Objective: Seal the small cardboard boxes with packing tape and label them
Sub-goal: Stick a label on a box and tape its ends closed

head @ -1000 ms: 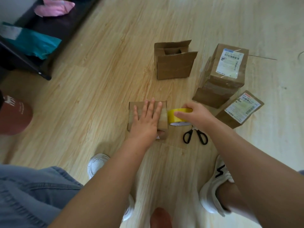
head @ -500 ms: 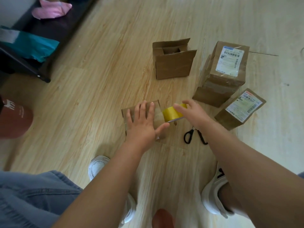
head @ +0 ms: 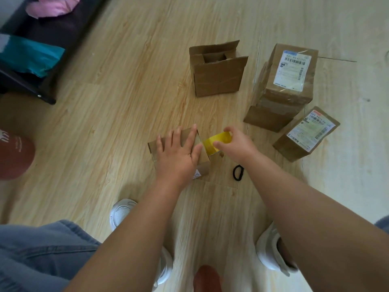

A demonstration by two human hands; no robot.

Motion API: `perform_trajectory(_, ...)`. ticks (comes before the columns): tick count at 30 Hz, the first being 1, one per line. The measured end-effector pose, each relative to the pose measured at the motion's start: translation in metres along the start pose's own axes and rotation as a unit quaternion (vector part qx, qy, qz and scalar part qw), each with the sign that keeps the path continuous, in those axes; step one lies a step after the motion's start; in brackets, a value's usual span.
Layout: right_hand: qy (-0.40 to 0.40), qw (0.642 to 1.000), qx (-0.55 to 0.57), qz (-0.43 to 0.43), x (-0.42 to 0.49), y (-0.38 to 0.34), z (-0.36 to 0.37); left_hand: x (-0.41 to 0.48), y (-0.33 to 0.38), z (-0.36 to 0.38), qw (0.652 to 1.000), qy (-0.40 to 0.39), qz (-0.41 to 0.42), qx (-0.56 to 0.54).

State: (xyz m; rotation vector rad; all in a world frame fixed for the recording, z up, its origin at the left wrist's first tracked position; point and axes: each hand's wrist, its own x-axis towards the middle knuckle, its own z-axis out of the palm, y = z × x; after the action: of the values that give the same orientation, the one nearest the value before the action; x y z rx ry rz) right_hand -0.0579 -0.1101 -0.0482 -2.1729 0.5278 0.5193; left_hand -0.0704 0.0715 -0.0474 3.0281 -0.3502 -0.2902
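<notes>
- While the left hand (head: pixel 179 152) lies flat with straight fingers on the small box (head: pixel 153 147), the right hand (head: pixel 235 144) grips the yellow tape roll (head: pixel 214 141) just beside that box's right edge.
- Surface: light wood-look floor (head: pixel 126 102); dark furniture (head: pixel 48 34) at upper left carries teal and pink items.
- Writing: barcode labels on the tall box (head: pixel 288 98) and the low box (head: pixel 294 148), text too small to read.
- Count: four cardboard boxes, including one open-topped box (head: pixel 219 79); one tape roll; one scissors (head: pixel 238 172), partly hidden.

Reaching forward and down with both bare forearms, pressing the left hand (head: pixel 179 152) flat, fingers straight and spread, on top of a small cardboard box (head: pixel 203 160), pinching a yellow tape roll (head: pixel 214 142) just beside it between thumb and curled fingers of the right hand (head: pixel 235 144).
</notes>
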Motion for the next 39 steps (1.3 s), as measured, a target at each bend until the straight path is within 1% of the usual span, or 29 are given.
perform_trajectory(3,0.015,1.0,0.006,0.001,0.001,0.001,0.006,0.002,-0.001,0.0,1.0,0.005,-0.002,-0.012)
perform_trajectory(6,0.002,1.0,0.026,-0.006,0.003,0.004,0.001,0.001,-0.002,0.0,1.0,0.019,-0.005,-0.017)
perform_trajectory(8,-0.003,0.996,0.089,-0.003,0.003,0.008,-0.003,0.003,-0.001,-0.002,1.0,0.018,-0.012,-0.015)
perform_trajectory(10,0.031,0.988,0.15,0.02,0.005,0.016,-0.004,0.006,-0.001,-0.003,0.999,0.018,-0.017,-0.02)
perform_trajectory(12,0.093,0.982,0.155,0.056,0.007,0.025,-0.004,0.011,0.0,-0.006,0.999,0.025,-0.015,-0.016)
perform_trajectory(14,0.114,0.979,0.122,0.12,0.011,0.04,0.0,0.014,0.0,-0.005,1.0,0.022,-0.017,-0.007)
perform_trajectory(17,0.087,0.971,0.033,0.219,0.015,0.069,0.012,0.012,-0.002,0.001,0.999,0.03,-0.012,-0.008)
perform_trajectory(19,0.075,0.964,-0.027,0.254,0.018,0.087,0.02,0.013,-0.003,0.004,0.999,0.041,-0.006,-0.002)
perform_trajectory(23,0.033,0.95,-0.142,0.278,0.023,0.099,0.037,0.015,-0.004,0.006,0.999,0.032,-0.009,-0.008)
perform_trajectory(24,0.035,0.944,-0.155,0.288,0.024,0.1,0.039,0.015,-0.004,0.006,0.999,0.035,-0.01,-0.007)
perform_trajectory(26,0.029,0.941,-0.188,0.28,0.026,0.101,0.042,0.015,-0.004,0.007,0.999,0.04,-0.007,-0.006)
perform_trajectory(28,0.034,0.939,-0.199,0.279,0.026,0.1,0.043,0.015,-0.005,0.009,0.999,0.044,-0.007,-0.008)
perform_trajectory(31,0.081,0.936,-0.151,0.308,0.031,0.105,0.046,0.016,-0.003,0.009,0.999,0.048,-0.005,-0.008)
perform_trajectory(33,0.089,0.94,-0.121,0.306,0.034,0.11,0.047,0.017,-0.003,0.01,0.999,0.044,-0.005,-0.005)
perform_trajectory(36,0.047,0.949,-0.077,0.303,0.03,0.104,0.04,0.017,-0.003,0.009,0.999,0.042,-0.01,0.004)
perform_trajectory(37,0.025,0.951,-0.039,0.306,0.03,0.102,0.037,0.018,-0.003,0.008,0.999,0.037,-0.015,0.009)
perform_trajectory(39,-0.01,0.943,0.103,0.318,0.025,0.098,0.029,0.016,-0.001,0.005,0.999,0.02,-0.026,0.01)
